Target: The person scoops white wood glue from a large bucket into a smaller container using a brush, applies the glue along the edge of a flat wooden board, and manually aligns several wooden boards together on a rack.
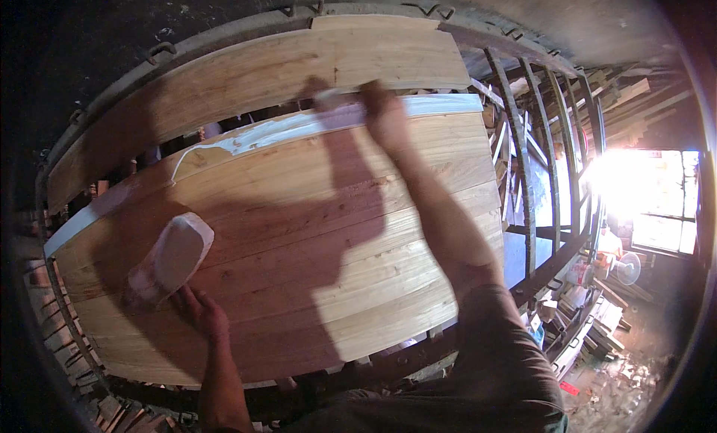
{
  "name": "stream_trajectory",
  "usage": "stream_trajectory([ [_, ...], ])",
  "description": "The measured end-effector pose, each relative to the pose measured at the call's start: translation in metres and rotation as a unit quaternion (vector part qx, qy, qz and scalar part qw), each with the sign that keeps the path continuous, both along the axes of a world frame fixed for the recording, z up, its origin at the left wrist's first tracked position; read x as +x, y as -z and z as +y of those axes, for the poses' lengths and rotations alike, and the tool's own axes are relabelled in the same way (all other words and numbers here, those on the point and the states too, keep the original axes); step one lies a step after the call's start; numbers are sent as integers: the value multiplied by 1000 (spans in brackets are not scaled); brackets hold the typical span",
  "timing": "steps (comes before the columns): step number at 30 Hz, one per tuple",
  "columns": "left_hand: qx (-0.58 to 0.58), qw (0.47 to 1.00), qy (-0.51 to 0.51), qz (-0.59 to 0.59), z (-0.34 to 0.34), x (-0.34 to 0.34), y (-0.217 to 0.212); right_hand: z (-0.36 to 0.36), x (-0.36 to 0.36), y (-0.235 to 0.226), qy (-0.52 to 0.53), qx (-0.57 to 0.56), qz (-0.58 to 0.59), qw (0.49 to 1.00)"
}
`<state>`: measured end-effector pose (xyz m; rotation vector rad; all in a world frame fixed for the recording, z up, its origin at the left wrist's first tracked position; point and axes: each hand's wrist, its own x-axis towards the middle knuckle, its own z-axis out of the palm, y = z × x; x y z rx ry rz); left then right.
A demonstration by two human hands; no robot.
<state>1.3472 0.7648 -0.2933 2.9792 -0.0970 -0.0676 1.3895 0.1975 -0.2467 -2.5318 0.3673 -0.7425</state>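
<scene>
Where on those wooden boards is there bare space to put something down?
The widest bare patch is the middle of the near panel, between the left hand with its white tub and the right forearm. The far board beyond the gap also lies bare. The far edge is crowded: white glue and the right hand.

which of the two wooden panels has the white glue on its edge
The near, large panel, under both hands: white glue runs along its far edge, where the right hand rests. The far panel, beyond the gap, shows bare wood.
</scene>
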Motion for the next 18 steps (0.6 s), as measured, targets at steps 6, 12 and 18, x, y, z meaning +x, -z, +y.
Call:
stream_trajectory([
  [6,10,999,38,-37,8,0,3,116,39,-28,-44,254,3,966],
  [12,1,997,59,-47,-3,4,20,-197,-116,14,197,-129,20,972],
  [18,21,999,36,-34,12,1,25,-71,-81,4,124,-194,63,971],
])
